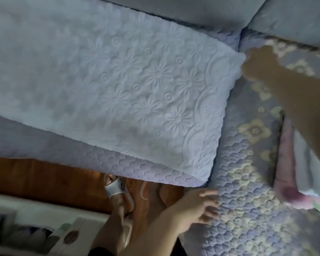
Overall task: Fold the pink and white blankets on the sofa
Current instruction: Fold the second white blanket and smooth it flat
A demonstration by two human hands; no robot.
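Squaring up the folded white blanket (137, 85)

Our right hand (255, 61) touches its far corner (grip unclear, blurred); left hand (201, 206) hovers spread. Next, we judge: another fold.

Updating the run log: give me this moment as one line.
white blanket: flat on sofa | right hand: at its far corner, grip unclear | left hand: open, near front edge | pink blanket: folded, right
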